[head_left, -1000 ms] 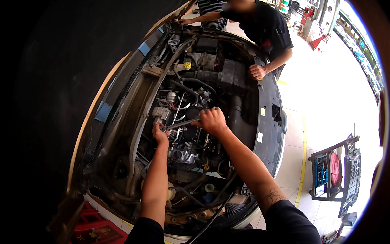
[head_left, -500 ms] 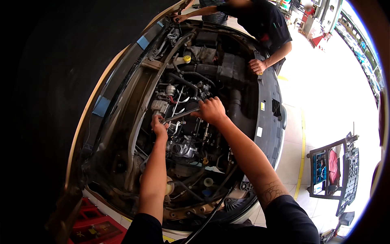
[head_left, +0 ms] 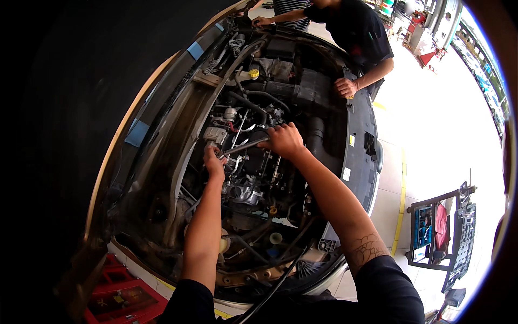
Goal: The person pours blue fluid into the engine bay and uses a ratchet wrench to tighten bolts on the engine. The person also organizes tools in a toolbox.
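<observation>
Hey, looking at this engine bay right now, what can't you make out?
All in the head view:
- What the end of the long metal tool sits on: hidden by the left hand.
- The tool's other end: covered by the right hand.
- The person in the striped top: cut off by the upper edge, partly behind a co-worker's arm.
- Small items on the wheeled cart: too small to identify.

The left grip point(head_left: 213, 160) is curled, left forearm point(head_left: 204, 235) below it; the right grip point(head_left: 285, 141), clenched, sits higher and rightward, right forearm point(head_left: 333, 202) slanting down-right.
</observation>
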{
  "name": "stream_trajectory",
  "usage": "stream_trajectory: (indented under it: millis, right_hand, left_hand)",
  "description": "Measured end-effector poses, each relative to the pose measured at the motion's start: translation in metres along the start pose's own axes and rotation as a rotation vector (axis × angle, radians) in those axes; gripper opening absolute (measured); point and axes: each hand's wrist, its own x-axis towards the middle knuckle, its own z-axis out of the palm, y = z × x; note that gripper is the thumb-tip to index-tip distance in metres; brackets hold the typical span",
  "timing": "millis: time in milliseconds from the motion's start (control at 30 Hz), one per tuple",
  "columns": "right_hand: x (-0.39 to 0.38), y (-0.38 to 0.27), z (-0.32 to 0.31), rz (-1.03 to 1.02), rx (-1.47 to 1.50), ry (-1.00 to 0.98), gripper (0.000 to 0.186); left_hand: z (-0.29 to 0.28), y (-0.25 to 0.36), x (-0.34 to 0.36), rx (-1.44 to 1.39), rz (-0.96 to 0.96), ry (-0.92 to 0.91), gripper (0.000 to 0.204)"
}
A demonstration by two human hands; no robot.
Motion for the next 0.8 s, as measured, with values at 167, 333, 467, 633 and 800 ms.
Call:
stream_trajectory:
  millis: [167, 333, 467, 633, 800]
  right_hand:
    - [0.028, 0.013, 0.002, 0.019, 0.043, -0.106, 0.071]
    - [0.047, 0.014, 0.019, 0.154, 0.035, -0.084, 0.074]
    - [0.035, 0.023, 0.014, 0.122, 0.016, -0.190, 0.069]
    - [0.001, 0.044, -0.008, -0.109, 0.120, -0.117, 0.049]
    - [0.006, 0.051, -0.020, -0.145, 0.126, -0.231, 0.051]
  left_hand:
    - [0.017, 0.009, -0.015, 0.012, 0.026, -0.024, 0.039]
    - [0.034, 0.032, -0.006, 0.155, -0.001, -0.119, 0.030]
    - [0.041, 0.026, -0.004, 0.237, 0.006, -0.058, 0.030]
    - [0.049, 0.023, -0.024, 0.199, 0.037, -0.029, 0.033]
    - [0.043, 0.020, -0.024, 0.157, 0.020, -0.064, 0.034]
